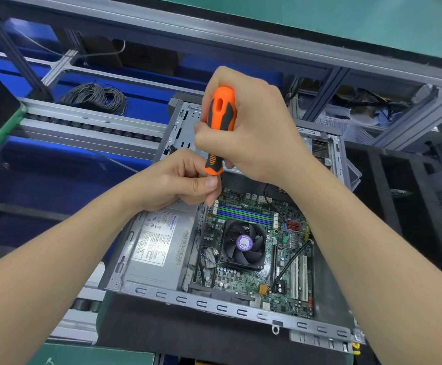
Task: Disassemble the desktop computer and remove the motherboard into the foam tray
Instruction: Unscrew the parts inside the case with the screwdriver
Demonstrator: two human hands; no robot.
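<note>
The right hand [256, 133] is gripping the orange and black screwdriver [221, 114], its fingers curling round the upper handle, which is standing nearly upright with its butt end tipping slightly away. The left hand [175, 180] is meeting it from the left and pinching the lower end of the handle between thumb and curled fingers; these are hiding the shaft and tip, so where the tip is touching cannot be told. Both hands are hovering over the far part of the open computer case [214, 306], which is lying on its side on a dark mat [162, 338]. The motherboard [243, 281] is sitting inside the case, below the hands and nearer the person, with its far edge lying just under the left fingertips. Its black cooling fan [243, 243] is sitting near the board's middle, and the blue and green memory slots [243, 214] are running between the fan and the hands. The grey power supply [156, 246] is filling the case's left side, just beside the board and under the left wrist. Beyond the case, a coil of grey wire [96, 97] is resting behind a roller rail [83, 125].
</note>
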